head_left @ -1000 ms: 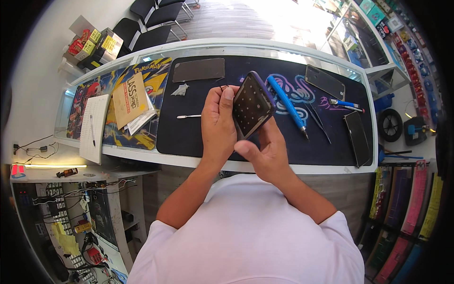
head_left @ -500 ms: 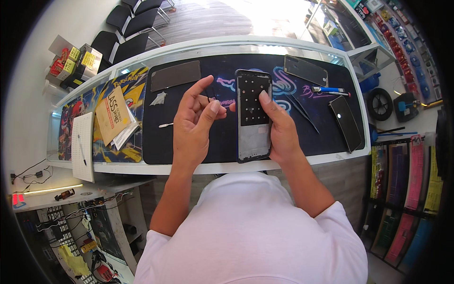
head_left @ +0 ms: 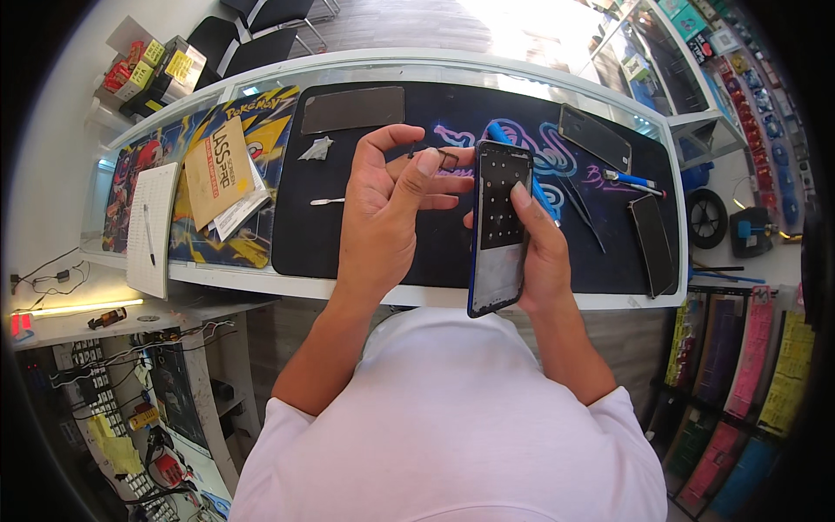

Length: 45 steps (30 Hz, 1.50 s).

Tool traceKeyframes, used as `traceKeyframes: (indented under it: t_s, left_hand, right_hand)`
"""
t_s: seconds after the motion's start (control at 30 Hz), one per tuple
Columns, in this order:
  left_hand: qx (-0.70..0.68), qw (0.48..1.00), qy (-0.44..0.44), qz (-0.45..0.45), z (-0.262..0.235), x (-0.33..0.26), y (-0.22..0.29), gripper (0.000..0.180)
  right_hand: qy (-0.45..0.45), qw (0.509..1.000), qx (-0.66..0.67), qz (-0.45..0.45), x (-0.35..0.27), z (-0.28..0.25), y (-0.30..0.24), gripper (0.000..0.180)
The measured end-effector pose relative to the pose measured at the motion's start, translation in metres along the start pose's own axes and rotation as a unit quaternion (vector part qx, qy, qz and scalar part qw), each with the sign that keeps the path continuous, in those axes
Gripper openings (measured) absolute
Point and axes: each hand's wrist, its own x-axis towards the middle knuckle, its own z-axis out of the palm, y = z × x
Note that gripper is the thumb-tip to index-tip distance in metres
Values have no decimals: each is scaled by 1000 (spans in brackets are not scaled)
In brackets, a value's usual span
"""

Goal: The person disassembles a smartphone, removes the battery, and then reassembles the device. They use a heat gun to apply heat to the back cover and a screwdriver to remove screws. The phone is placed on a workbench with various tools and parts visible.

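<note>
My left hand [head_left: 387,196] is raised over the dark mat, thumb and forefinger pinching a small, thin black piece with openings, which looks like a SIM tray [head_left: 448,160]. My right hand [head_left: 541,239] grips a phone frame [head_left: 497,274] upright by its side, thumb across its front. The frame has no screen; its upper part is black with rows of light dots, its lower part grey, its edge blue. The tray is close to the frame's upper left edge. Behind the frame a long blue object [head_left: 497,132] shows partly; its kind is hidden.
On the mat [head_left: 409,252] lie a dark screen panel [head_left: 353,110], crumpled scrap [head_left: 317,148], a small light tool [head_left: 327,202], tweezers [head_left: 584,211], a blue pen-like tool [head_left: 633,180] and two phones [head_left: 596,137] [head_left: 651,244]. Left are an envelope [head_left: 217,170] and a notebook [head_left: 155,235] with a pen.
The view has shifted, so the counter sits differently. My left hand has turned and brought the small tray nearer the phone frame, which has tilted. The blue object behind it has come into sight.
</note>
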Motion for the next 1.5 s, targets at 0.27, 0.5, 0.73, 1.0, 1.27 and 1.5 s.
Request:
traceKeyframes:
  t_s: [0.27, 0.5, 0.73, 1.0, 1.27, 1.5]
  left_hand:
    - [-36, 999, 20, -7, 5, -6, 0, 33]
    - [-62, 996, 20, -52, 0, -6, 0, 27]
    - [150, 973, -5, 172, -14, -3, 6, 16]
    - [427, 773, -165, 439, -45, 13, 42, 30]
    - [430, 762, -205, 438, -47, 19, 48, 28]
    - [480, 733, -235, 420, -46, 19, 60, 25]
  right_hand:
    - [-23, 999, -15, -41, 4, 4, 10, 47]
    - [34, 994, -46, -96, 9, 18, 21, 49]
    - [-29, 999, 14, 7, 4, 2, 3, 40]
    - [-71, 993, 30, 92, -3, 1, -22, 34]
    - [-84, 990, 0, 109, -13, 9, -34, 38]
    - [-43, 993, -35, 103, -18, 15, -34, 41]
